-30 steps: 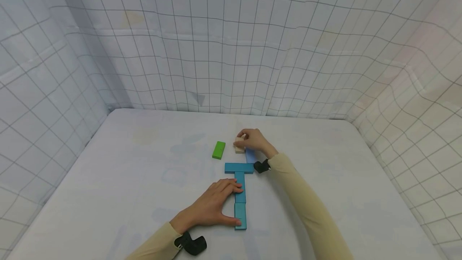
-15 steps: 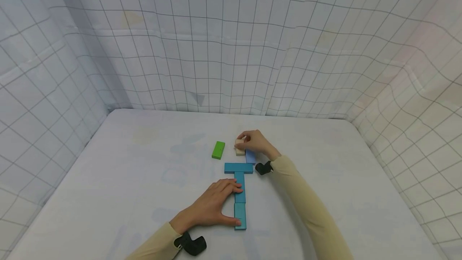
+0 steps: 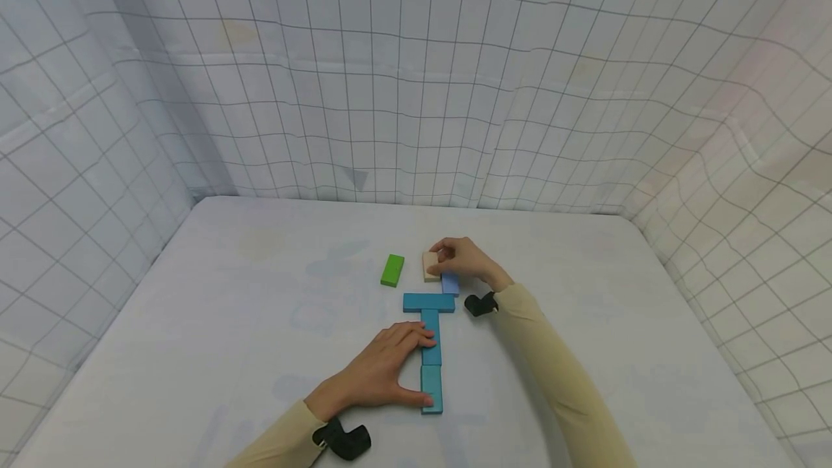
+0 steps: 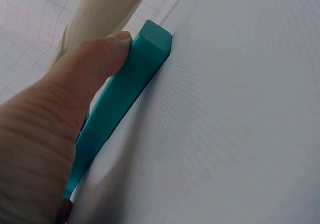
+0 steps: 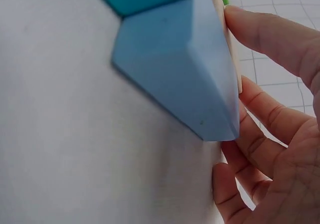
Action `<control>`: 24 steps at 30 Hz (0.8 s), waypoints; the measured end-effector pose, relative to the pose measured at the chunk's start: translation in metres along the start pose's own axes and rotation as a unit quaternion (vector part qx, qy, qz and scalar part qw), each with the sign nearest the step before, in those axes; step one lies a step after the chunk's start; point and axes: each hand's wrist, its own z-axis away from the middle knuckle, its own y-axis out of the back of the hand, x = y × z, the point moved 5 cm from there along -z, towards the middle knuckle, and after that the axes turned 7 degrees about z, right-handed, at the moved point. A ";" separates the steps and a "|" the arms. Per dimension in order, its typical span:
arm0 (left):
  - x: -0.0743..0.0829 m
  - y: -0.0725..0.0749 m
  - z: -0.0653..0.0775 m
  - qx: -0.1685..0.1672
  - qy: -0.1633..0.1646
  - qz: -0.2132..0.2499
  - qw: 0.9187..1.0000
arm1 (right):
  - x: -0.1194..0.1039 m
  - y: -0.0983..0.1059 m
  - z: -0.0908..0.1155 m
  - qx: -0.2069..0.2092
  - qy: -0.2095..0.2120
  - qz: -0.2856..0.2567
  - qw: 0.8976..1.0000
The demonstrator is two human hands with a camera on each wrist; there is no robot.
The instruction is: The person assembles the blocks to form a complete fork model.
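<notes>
In the head view my left hand (image 3: 380, 367) rests over a straight row, with its thumb on the teal block (image 3: 432, 379) and its fingertips on the blue block (image 3: 432, 357). The left wrist view shows that thumb (image 4: 100, 57) against the side of the teal block. My right hand (image 3: 466, 258) pinches a pale wooden block (image 3: 429, 263) between thumb and fingers. This block lies beside a light blue block (image 3: 450, 286), large in the right wrist view. Another blue block (image 3: 427, 302) lies crosswise at the row's far end, touching the light blue block's near end.
A green block (image 3: 392, 271) lies left of the wooden block, apart from it. The white table (image 3: 260, 323) is bounded by a white grid-patterned cloth (image 3: 403, 92) at the back and sides. A black camera mount (image 3: 347, 440) sits on the left wrist.
The wooden block has slid slightly toward me. My right hand has moved a little nearer and to the right, leaving more of the block visible. My left hand keeps its place.
</notes>
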 end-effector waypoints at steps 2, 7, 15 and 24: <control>0.000 0.000 0.000 0.000 -0.001 0.000 1.000 | -0.001 0.000 0.000 -0.005 0.004 -0.001 1.000; 0.000 0.000 0.000 -0.002 0.003 0.001 1.000 | -0.003 0.000 0.002 -0.001 0.006 0.006 1.000; -0.001 0.000 0.000 -0.004 0.007 0.003 1.000 | -0.003 -0.001 0.005 0.009 0.012 0.005 1.000; -0.002 -0.001 -0.001 -0.009 0.015 0.000 1.000 | 0.000 -0.001 0.006 0.017 0.021 0.007 1.000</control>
